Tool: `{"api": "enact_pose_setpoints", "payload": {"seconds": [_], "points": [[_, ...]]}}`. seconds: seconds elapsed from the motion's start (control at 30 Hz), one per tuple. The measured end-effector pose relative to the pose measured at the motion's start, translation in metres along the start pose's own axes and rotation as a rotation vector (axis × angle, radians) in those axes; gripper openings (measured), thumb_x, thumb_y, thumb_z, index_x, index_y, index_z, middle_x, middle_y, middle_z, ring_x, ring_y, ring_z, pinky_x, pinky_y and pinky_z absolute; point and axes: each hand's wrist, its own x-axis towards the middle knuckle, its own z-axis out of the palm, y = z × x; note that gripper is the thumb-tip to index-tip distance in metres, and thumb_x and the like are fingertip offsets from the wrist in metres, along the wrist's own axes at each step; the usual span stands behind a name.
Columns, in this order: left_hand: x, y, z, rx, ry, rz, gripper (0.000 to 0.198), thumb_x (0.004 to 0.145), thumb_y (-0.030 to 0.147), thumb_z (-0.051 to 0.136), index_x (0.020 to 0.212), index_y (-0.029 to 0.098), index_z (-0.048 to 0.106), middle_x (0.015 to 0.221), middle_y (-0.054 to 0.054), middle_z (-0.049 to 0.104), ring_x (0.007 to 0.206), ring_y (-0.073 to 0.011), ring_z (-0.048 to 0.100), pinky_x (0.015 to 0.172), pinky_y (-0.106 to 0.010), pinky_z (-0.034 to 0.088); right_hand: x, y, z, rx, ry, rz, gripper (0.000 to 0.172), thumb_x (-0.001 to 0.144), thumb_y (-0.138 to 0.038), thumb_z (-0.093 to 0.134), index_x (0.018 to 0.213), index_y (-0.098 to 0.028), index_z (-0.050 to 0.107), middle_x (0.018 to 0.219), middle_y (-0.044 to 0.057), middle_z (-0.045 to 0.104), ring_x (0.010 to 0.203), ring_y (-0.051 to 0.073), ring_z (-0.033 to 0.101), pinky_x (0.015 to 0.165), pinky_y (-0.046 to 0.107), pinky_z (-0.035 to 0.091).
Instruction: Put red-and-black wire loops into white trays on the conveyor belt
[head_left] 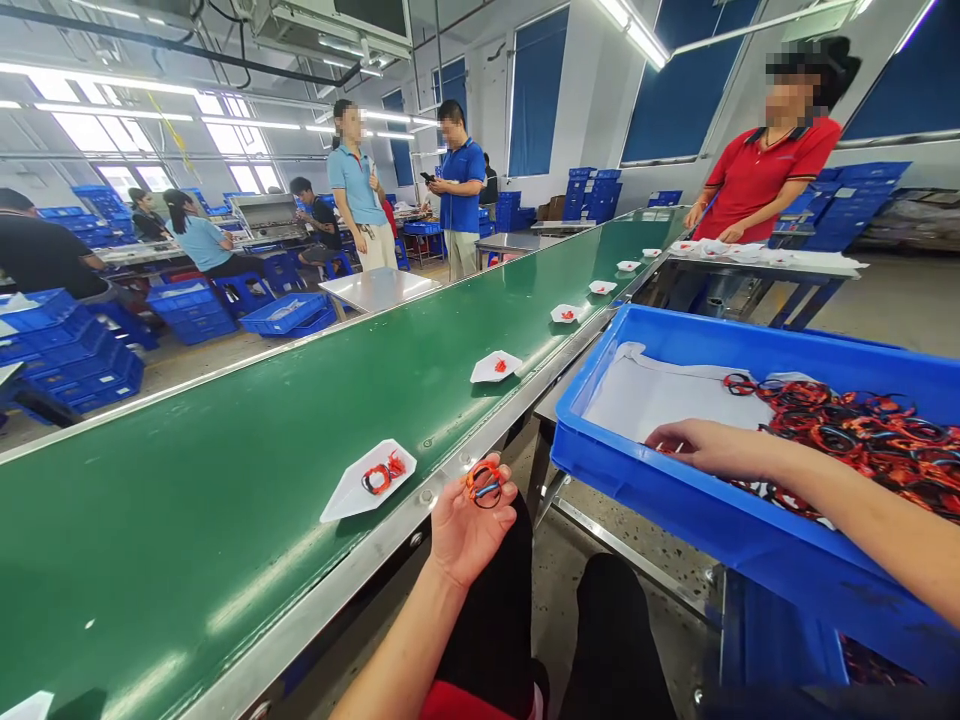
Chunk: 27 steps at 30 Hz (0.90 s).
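My left hand (pixel 469 520) is raised beside the steel edge of the green conveyor belt (pixel 225 470), fingers pinched on a small coil of red and black wire (pixel 484 483). My right hand (pixel 705 447) reaches into the blue crate (pixel 675 500), palm down at the near edge of a heap of the same wire coils (pixel 862 430); its fingertips are hidden behind the crate wall. A white paper tray with a wire coil in it (pixel 367 480) lies on the belt just left of my left hand. More such trays (pixel 495 367) run in a line up the belt.
A person in a red shirt (pixel 765 175) stands at a table at the belt's far right. Two people in blue shirts (pixel 409 190) stand beyond the belt. Seated workers and stacked blue crates (pixel 67 350) fill the left. A white sheet (pixel 660 395) lines the crate.
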Motion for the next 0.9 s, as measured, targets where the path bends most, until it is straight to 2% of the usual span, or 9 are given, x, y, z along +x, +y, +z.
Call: {"api": "enact_pose_setpoints", "payload": {"seconds": [0.3,0.4,0.47,0.53,0.6,0.67,0.77,0.83,0.9], "points": [[0.001,-0.002,0.003,-0.018,0.036,-0.005,0.029,0.078,0.027,0.053,0.1,0.009,0.059,0.085,-0.006,0.052,0.07,-0.0098,0.05,0.055,-0.016,0.043,0.007,0.014,0.005,0.058,0.03,-0.032,0.038,0.078,-0.037,0.047,0.106,-0.018,0.064,0.105,0.01,0.068,0.091,0.026,0.064,0.073,0.03,0.049],[0.005,0.001,0.008,0.066,0.067,0.019,0.027,0.081,0.031,0.052,0.097,0.01,0.06,0.084,-0.005,0.053,0.069,-0.0077,0.05,0.056,-0.015,0.044,0.01,0.018,0.006,0.05,0.049,-0.034,0.036,0.078,-0.035,0.047,0.105,-0.019,0.065,0.104,0.01,0.069,0.088,0.025,0.065,0.07,0.029,0.049],[0.015,0.006,0.013,0.343,0.135,0.106,0.032,0.085,0.039,0.046,0.096,0.012,0.061,0.086,-0.006,0.055,0.069,-0.0075,0.052,0.059,-0.016,0.045,0.01,0.019,0.005,0.026,0.071,-0.024,0.036,0.077,-0.033,0.048,0.105,-0.018,0.065,0.104,0.01,0.068,0.088,0.024,0.065,0.072,0.03,0.049],[0.034,0.016,0.02,0.838,0.239,0.269,0.045,0.088,0.049,0.035,0.098,0.013,0.061,0.089,-0.008,0.059,0.073,-0.0098,0.056,0.064,-0.02,0.048,0.01,0.018,0.002,0.006,0.102,-0.004,0.037,0.075,-0.033,0.05,0.105,-0.017,0.065,0.103,0.011,0.068,0.088,0.025,0.065,0.075,0.032,0.049],[0.059,0.029,0.026,1.271,0.322,0.415,0.049,0.086,0.054,0.037,0.102,0.014,0.061,0.095,-0.01,0.063,0.081,-0.0139,0.059,0.072,-0.027,0.05,0.008,0.017,-0.002,-0.017,0.149,0.022,0.04,0.074,-0.033,0.049,0.106,-0.016,0.064,0.102,0.011,0.068,0.088,0.026,0.065,0.078,0.035,0.049],[0.087,0.043,0.029,1.49,0.373,0.486,0.043,0.079,0.05,0.053,0.104,0.017,0.061,0.102,-0.01,0.065,0.09,-0.0178,0.059,0.083,-0.032,0.047,0.006,0.014,-0.007,-0.039,0.226,0.042,0.042,0.075,-0.034,0.049,0.108,-0.014,0.063,0.102,0.012,0.068,0.089,0.027,0.064,0.081,0.036,0.048],[0.124,0.066,0.028,1.75,0.484,0.533,0.032,0.071,0.036,0.067,0.099,0.019,0.064,0.109,-0.009,0.065,0.106,-0.0248,0.053,0.1,-0.043,0.033,0.002,0.009,-0.013,0.002,0.381,0.035,0.045,0.078,-0.038,0.046,0.112,-0.013,0.061,0.106,0.012,0.067,0.094,0.027,0.062,0.085,0.038,0.046],[0.14,0.079,0.024,1.92,0.564,0.523,0.023,0.07,0.028,0.068,0.091,0.019,0.066,0.106,-0.011,0.066,0.113,-0.0301,0.048,0.104,-0.051,0.021,0.0,0.006,-0.016,0.123,0.469,-0.017,0.044,0.079,-0.041,0.047,0.112,-0.014,0.06,0.11,0.011,0.065,0.098,0.026,0.061,0.089,0.037,0.045],[0.148,0.087,0.02,2.055,0.613,0.49,0.017,0.068,0.023,0.068,0.083,0.018,0.067,0.098,-0.012,0.068,0.113,-0.0347,0.048,0.103,-0.057,0.017,-0.002,0.002,-0.019,0.343,0.486,-0.093,0.043,0.08,-0.043,0.049,0.113,-0.016,0.06,0.113,0.009,0.065,0.102,0.024,0.059,0.09,0.036,0.044]]}}
